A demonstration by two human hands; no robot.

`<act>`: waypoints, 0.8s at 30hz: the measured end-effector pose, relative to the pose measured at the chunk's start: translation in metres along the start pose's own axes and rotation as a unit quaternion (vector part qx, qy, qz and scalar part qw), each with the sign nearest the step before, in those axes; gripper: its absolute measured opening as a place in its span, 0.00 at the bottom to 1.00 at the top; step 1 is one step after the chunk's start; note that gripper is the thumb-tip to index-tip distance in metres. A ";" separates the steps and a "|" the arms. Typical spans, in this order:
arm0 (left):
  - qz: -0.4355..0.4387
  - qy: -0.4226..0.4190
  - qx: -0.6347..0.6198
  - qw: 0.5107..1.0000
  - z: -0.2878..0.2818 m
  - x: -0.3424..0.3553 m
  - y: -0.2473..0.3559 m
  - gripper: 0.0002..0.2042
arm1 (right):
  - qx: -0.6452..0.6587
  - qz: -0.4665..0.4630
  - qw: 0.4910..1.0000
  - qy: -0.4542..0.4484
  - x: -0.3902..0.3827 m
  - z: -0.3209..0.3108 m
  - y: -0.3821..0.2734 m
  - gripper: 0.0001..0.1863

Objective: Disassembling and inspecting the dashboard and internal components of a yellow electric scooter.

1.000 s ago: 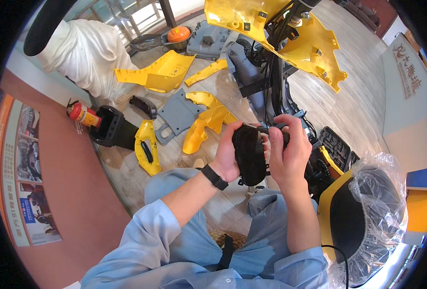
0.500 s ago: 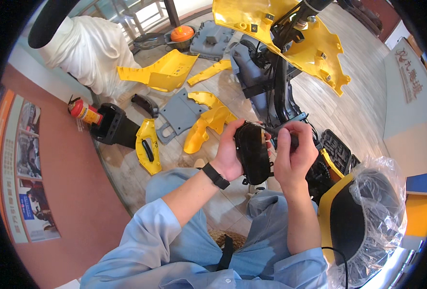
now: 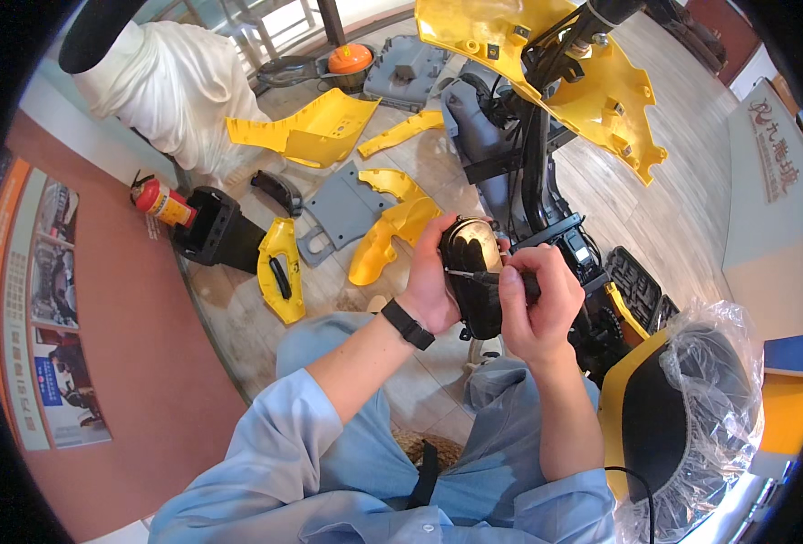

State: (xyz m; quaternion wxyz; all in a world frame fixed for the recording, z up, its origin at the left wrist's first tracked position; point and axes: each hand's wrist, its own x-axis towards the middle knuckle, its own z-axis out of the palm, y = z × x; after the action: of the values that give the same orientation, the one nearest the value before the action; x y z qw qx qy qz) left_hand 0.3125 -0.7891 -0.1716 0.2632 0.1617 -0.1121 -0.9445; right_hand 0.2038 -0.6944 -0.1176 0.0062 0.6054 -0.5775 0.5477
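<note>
A glossy black oval instrument cluster (image 3: 476,243), likely from a scooter, is held above my knees. My left hand (image 3: 430,288) grips it along its left side, fingers wrapped behind. Closed round the dark handle of a screwdriver (image 3: 485,276) is my right hand (image 3: 546,295). The thin metal shaft points left across the cluster's shiny face, its tip near the left rim; whether it touches cannot be told. Reflected light and a dark hand-shaped reflection show on the face. Just beyond my right hand stands the stripped black scooter frame (image 3: 536,172).
Yellow body panels (image 3: 329,127) and a grey plate (image 3: 336,210) lie on the floor ahead. An open black tool case (image 3: 635,276) is at the right, near a plastic-wrapped seat (image 3: 655,408). A fire extinguisher (image 3: 161,201) and black bin-like part (image 3: 216,227) stand left.
My right hand has moved slightly down and left, bringing the screwdriver's shaft across the cluster's face. The cluster has tilted, so its face now catches bright light.
</note>
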 end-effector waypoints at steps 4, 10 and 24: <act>-0.002 -0.012 -0.007 1.000 -0.001 0.000 0.001 0.26 | 0.003 -0.002 1.000 0.006 0.000 0.000 -0.002 0.07; 0.000 0.002 -0.004 1.000 0.002 -0.001 0.001 0.26 | -0.002 -0.022 1.000 0.012 -0.001 0.005 -0.002 0.08; 0.031 0.010 -0.004 0.999 -0.003 0.000 0.002 0.24 | -0.046 -0.047 0.998 -0.009 0.005 0.000 -0.005 0.09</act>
State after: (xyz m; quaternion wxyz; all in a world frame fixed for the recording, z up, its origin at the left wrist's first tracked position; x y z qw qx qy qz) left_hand 0.3139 -0.7911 -0.1738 0.2938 0.1662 -0.1108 -0.9348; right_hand 0.2061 -0.6962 -0.1113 0.0547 0.6356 -0.5731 0.5144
